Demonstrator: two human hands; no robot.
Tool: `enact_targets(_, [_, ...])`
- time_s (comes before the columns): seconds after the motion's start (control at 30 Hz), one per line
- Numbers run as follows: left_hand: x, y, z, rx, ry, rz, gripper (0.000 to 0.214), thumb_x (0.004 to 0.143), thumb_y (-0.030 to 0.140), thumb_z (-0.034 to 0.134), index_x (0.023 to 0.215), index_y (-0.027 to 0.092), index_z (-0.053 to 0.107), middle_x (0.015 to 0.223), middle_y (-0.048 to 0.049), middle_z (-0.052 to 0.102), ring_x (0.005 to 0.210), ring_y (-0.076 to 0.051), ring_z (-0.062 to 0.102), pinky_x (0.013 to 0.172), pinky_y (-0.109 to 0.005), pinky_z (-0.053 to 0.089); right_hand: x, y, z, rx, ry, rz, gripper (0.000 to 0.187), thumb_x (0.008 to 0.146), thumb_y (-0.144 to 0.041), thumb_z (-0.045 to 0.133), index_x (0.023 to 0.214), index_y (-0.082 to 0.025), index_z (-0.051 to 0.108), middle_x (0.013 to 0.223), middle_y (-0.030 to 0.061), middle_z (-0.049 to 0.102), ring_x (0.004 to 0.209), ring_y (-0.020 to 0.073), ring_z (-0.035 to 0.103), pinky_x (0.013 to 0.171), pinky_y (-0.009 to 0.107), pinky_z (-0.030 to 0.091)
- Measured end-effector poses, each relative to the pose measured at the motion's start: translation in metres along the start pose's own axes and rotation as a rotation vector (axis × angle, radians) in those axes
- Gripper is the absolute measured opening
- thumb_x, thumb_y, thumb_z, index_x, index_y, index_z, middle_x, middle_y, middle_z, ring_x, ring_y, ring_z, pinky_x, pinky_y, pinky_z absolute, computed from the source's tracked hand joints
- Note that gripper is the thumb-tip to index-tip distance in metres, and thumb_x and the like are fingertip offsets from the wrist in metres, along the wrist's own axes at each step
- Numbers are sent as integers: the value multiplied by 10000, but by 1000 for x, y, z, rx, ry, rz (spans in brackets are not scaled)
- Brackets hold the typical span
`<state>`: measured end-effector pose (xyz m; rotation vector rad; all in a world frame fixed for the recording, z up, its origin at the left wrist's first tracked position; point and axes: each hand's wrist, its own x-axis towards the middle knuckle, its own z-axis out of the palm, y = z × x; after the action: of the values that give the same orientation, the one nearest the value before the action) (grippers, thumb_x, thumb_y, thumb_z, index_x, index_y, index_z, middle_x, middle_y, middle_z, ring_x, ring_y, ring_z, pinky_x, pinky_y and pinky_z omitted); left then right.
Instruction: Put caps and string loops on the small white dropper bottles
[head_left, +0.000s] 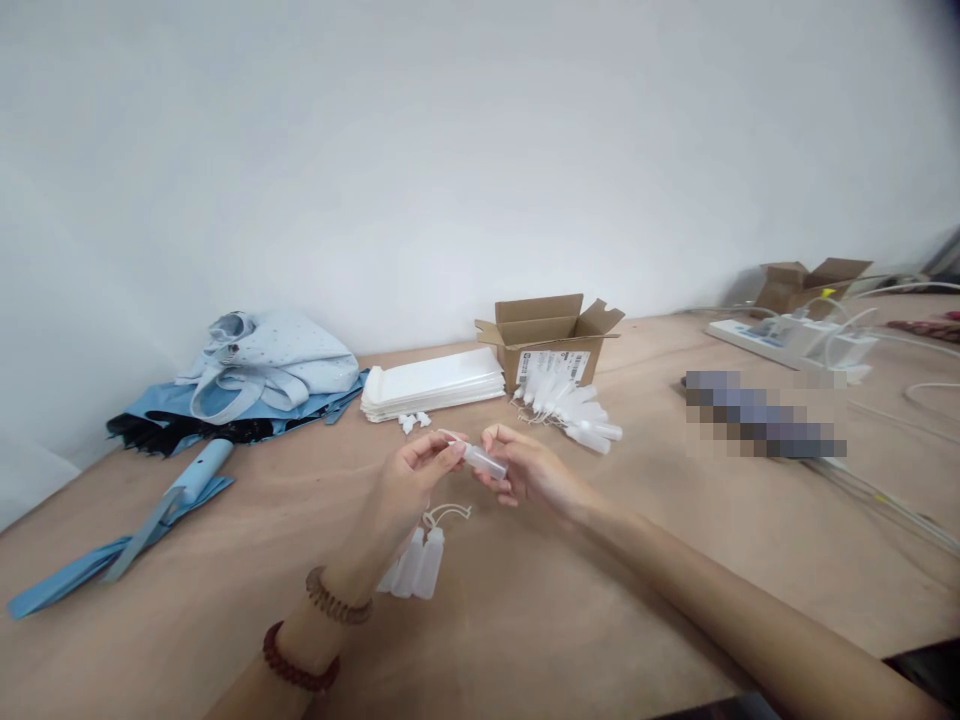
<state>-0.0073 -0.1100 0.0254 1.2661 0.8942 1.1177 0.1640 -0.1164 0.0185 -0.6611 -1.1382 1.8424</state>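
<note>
A small translucent squeeze bottle (484,461) is tilted between my two hands above the table. My left hand (420,468) pinches its neck end, where a thin white tip shows near the fingers. My right hand (532,468) has its fingers curled around the bottle's body and lower end. Below my left hand, a few similar bottles with thin tubes (427,565) lie side by side, partly hidden by the wrist. Farther off, a pile of several more such bottles (562,405) rests before an open cardboard box (551,345).
Small white caps (414,422) lie by a stack of white envelopes or sleeves (435,385). On the left are a pale blue cloth bag (292,355) and a blue umbrella (202,472). To the right sit a pixelated object (765,415), a power strip with cables (787,342) and another box (787,285).
</note>
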Motion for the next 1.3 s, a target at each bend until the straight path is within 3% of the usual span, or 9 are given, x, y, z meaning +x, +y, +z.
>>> enact_targets(0.33, [1, 0, -10, 50, -50, 32, 267, 714, 242, 732, 960, 162, 663, 872, -24, 647, 872, -143, 584, 842, -264, 436, -4, -6, 0, 111, -22, 75, 128, 785, -217, 511, 814, -215, 387, 650, -13, 561, 429, 49, 312, 439, 175, 206])
enact_targets(0.57, [1, 3, -12, 95, -125, -44, 239, 721, 273, 724, 915, 150, 661, 824, -33, 676, 809, -160, 617, 787, -278, 456, -7, -6, 3, 94, 1, 126, 192, 812, -267, 557, 838, -218, 372, 669, -3, 583, 447, 46, 306, 453, 175, 197])
enact_targets(0.7, [0, 4, -8, 73, -73, -38, 192, 733, 264, 708, 872, 138, 666, 757, -28, 664, 739, -145, 610, 751, -267, 459, -5, 0, 4, -98, 70, 12, 283, 812, -398, 586, 858, -223, 370, 702, -11, 580, 484, 61, 344, 482, 191, 255])
enact_targets(0.8, [-2, 6, -4, 46, -5, -24, 139, 719, 247, 716, 785, 130, 680, 740, -15, 637, 699, -113, 575, 714, -231, 456, -4, 4, 3, -492, 159, -175, 275, 792, -404, 616, 874, -214, 434, 712, -29, 530, 548, 90, 412, 520, 218, 318])
enact_targets(0.9, [-2, 6, -5, 4, 19, -35, 141, 687, 242, 744, 761, 134, 692, 738, -8, 634, 693, -100, 562, 698, -212, 452, -5, 5, 3, -940, 240, -403, 150, 805, -286, 609, 874, -186, 522, 767, 4, 565, 629, 118, 470, 581, 241, 349])
enact_targets(0.97, [-2, 5, -6, -30, 37, -50, 168, 641, 228, 779, 764, 146, 700, 760, -8, 653, 713, -105, 575, 718, -217, 454, -7, 4, 3, -1107, 274, -492, 88, 833, -238, 567, 887, -169, 571, 761, 23, 596, 637, 130, 491, 594, 247, 350])
enact_targets(1.1, [0, 0, -11, -40, 56, -68, 197, 605, 224, 806, 775, 174, 718, 818, -15, 691, 773, -120, 592, 765, -231, 449, -9, 2, 6, -1165, 299, -534, 152, 866, -237, 514, 899, -149, 634, 740, 41, 638, 617, 137, 516, 569, 243, 341])
enact_targets(1.3, [-2, -4, -15, 2, 36, -93, 202, 628, 247, 798, 807, 185, 730, 891, -22, 700, 832, -138, 595, 799, -243, 450, -9, 3, 7, -1031, 275, -388, 259, 887, -297, 474, 786, -146, 659, 600, 1, 591, 530, 113, 466, 512, 229, 299])
